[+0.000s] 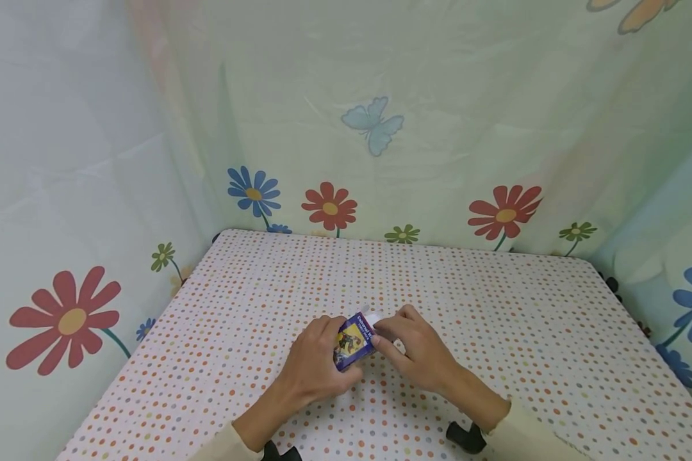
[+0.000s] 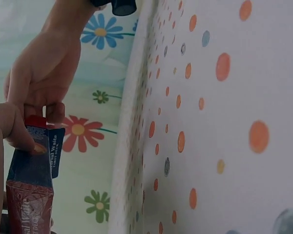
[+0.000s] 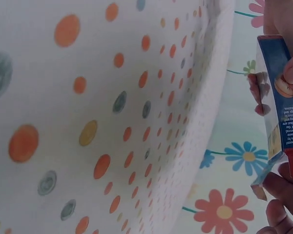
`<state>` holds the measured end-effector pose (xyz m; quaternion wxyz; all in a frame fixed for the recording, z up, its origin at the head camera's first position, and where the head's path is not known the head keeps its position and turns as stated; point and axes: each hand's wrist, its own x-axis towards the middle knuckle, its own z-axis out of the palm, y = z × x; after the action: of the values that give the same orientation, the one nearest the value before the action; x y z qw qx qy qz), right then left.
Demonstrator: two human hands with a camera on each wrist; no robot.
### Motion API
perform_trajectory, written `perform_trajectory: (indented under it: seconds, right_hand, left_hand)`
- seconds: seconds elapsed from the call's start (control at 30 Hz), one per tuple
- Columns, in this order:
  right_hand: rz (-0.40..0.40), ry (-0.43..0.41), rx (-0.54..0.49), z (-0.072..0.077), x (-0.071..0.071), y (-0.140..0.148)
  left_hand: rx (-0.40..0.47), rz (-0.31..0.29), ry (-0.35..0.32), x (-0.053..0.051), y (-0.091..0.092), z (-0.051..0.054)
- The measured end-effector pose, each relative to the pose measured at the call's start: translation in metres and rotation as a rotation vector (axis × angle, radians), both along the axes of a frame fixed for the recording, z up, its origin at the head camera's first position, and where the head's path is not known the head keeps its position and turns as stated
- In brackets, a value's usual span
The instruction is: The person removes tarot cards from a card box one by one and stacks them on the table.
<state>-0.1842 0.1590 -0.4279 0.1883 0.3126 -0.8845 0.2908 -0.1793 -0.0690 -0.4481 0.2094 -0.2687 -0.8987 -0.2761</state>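
A blue tarot card box [image 1: 352,341] with a yellow picture on its front is held above the table. My left hand [image 1: 314,358] grips it by the sides, fingers behind and thumb along the lower edge. At its upper right end, a white flap stands out. There my right hand [image 1: 418,352] has its thumb and curled fingers pinching the box's end. The left wrist view shows a red part at the end of the box [image 2: 31,156], against the right hand's fingers. Up close in the right wrist view, the box [image 3: 283,97] has printed text and an opened end flap [image 3: 261,180].
A dotted cloth covers the table [image 1: 254,294]. Hangings with flowers and butterflies [image 1: 375,125] stand behind and at both sides. Black wrist gear [image 1: 466,438] sits by the right sleeve, with more by the left.
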Motion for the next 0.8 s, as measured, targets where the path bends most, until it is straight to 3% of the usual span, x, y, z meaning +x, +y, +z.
perform_trajectory:
  seconds: [0.33, 0.53, 0.8]
  right_hand:
    - [-0.013, -0.108, -0.150, 0.004, 0.006, -0.007]
    - [-0.083, -0.173, -0.202, 0.001, 0.009, -0.012]
    - [-0.131, -0.174, -0.236, -0.001, 0.011, -0.014]
  left_hand:
    - [0.067, -0.033, 0.087, 0.003, -0.007, -0.001]
    - [0.074, -0.050, 0.096, 0.003, -0.007, -0.003]
    - [0.077, -0.048, 0.087, 0.006, -0.009, -0.005]
